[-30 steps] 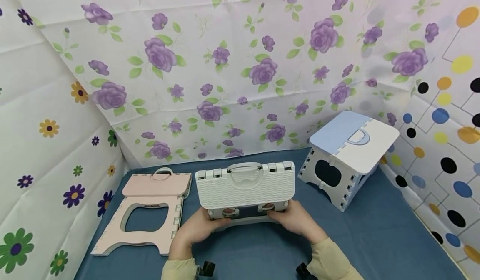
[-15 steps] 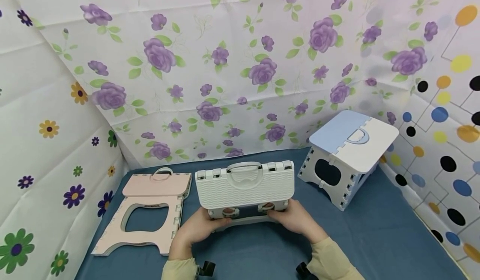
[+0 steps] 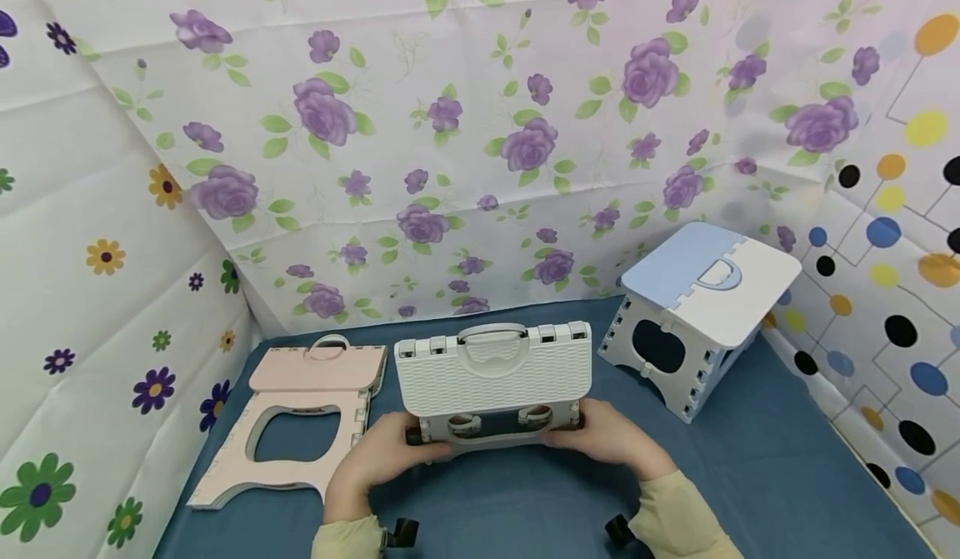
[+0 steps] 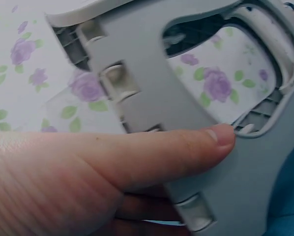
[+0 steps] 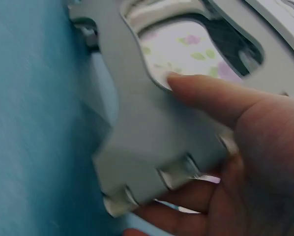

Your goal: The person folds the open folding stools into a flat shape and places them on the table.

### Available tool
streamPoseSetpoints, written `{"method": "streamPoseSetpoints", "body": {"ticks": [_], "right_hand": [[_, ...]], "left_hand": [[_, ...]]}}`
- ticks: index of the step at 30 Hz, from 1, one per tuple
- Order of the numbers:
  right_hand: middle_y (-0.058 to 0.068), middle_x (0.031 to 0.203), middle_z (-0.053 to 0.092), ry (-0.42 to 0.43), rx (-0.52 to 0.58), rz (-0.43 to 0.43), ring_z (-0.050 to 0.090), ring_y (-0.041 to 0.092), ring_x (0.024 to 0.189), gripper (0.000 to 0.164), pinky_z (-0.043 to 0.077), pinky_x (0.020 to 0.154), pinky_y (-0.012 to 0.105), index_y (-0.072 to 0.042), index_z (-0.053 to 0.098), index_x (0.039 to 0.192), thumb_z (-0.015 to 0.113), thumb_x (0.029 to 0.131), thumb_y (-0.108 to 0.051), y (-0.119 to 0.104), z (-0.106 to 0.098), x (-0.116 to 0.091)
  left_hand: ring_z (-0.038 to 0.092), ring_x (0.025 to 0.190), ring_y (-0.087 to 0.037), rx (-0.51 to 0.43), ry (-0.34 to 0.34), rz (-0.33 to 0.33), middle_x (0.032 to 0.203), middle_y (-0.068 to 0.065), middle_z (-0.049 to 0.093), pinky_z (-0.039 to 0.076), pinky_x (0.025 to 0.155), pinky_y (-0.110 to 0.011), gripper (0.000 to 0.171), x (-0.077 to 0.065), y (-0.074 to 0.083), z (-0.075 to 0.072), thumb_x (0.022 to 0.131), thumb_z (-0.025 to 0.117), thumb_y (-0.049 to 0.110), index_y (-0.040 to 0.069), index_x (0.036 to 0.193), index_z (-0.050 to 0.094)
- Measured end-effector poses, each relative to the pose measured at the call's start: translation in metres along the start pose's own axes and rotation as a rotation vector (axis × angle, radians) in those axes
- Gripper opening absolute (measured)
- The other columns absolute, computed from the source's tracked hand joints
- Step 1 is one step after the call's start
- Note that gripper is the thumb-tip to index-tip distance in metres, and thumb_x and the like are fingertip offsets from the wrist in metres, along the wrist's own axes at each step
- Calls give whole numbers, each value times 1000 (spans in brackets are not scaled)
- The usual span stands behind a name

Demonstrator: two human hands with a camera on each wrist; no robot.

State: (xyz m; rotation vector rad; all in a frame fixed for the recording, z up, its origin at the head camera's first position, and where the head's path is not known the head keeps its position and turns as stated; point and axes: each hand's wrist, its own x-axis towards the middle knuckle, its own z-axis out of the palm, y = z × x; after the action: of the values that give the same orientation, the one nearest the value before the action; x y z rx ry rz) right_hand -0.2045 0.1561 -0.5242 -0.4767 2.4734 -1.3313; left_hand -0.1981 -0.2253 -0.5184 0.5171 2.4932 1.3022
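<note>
A white folding stool (image 3: 491,388) with a woven-textured top and a carry handle stands at the middle of the blue cloth. Its top tilts toward me, over a leg panel with a cut-out. My left hand (image 3: 384,461) grips the panel's left side. In the left wrist view the thumb (image 4: 186,150) lies across the grey-looking panel (image 4: 147,64), and the other fingers go behind it. On the right side my right hand (image 3: 613,441) holds the stool likewise. The right wrist view shows that thumb (image 5: 201,91) near the cut-out and fingers behind the slotted edge.
To the left, a pink folding stool (image 3: 300,451) lies folded on the blue cloth (image 3: 510,513). A blue and white stool (image 3: 675,309) stands unfolded at the back right. Patterned sheets (image 3: 420,151) enclose the back and both sides.
Both hands have shifted slightly outward along the white stool's sides, and the wrists have spread apart. The stool keeps nearly the same place and tilt.
</note>
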Motion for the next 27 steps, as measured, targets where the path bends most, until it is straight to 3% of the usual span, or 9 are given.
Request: {"method": "streamPoseSetpoints", "body": {"ticks": [4, 7, 10, 13, 17, 21, 27], "right_hand": [[10, 128, 73, -18, -2, 47, 70, 28, 113, 68, 57, 91, 50, -5, 62, 145, 87, 92, -40, 6, -15, -4], [15, 133, 69, 24, 10, 89, 69, 33, 116, 92, 57, 92, 53, -3, 44, 158, 92, 87, -38, 8, -23, -6], [22, 147, 59, 43, 19, 68, 63, 42, 128, 112, 54, 100, 59, -8, 24, 168, 94, 85, -37, 10, -25, -6], [24, 153, 54, 20, 18, -8, 58, 48, 134, 104, 51, 105, 62, -8, 28, 168, 91, 89, -34, 11, -24, -4], [24, 149, 58, -21, 32, -73, 60, 47, 132, 88, 51, 104, 62, -3, 38, 162, 87, 94, -31, 12, -20, -1], [23, 149, 58, -29, 44, -58, 60, 44, 133, 89, 51, 105, 60, -3, 35, 163, 86, 95, -31, 13, -16, 0], [19, 145, 63, -14, -13, -30, 63, 41, 130, 76, 50, 105, 61, -5, 48, 157, 84, 96, -35, 14, -13, 1]], "left_hand": [[72, 115, -28, -3, 31, -42, 123, -5, 76, 60, 91, -47, 52, -6, -2, -7, 94, 85, 41, 9, 134, 74], [70, 110, -28, -21, 78, -79, 122, -6, 73, 58, 90, -48, 59, -8, -3, -9, 92, 88, 38, 6, 137, 67], [68, 109, -28, -42, 140, -100, 122, -5, 68, 56, 91, -52, 68, -7, -3, -8, 87, 92, 36, 9, 140, 59], [64, 122, -33, -68, 173, -70, 133, -6, 65, 51, 101, -60, 78, -4, -2, -5, 86, 94, 34, 14, 149, 52], [57, 137, -38, -56, 160, 16, 147, -8, 62, 43, 111, -65, 85, -2, -1, -1, 87, 93, 34, 18, 158, 49], [59, 136, -35, -22, 162, 41, 145, -6, 65, 45, 111, -63, 81, -1, -1, 1, 86, 93, 34, 20, 155, 53], [66, 125, -32, -17, 146, 45, 136, -4, 70, 52, 103, -59, 68, -2, 0, 1, 88, 92, 34, 21, 146, 61]]}}
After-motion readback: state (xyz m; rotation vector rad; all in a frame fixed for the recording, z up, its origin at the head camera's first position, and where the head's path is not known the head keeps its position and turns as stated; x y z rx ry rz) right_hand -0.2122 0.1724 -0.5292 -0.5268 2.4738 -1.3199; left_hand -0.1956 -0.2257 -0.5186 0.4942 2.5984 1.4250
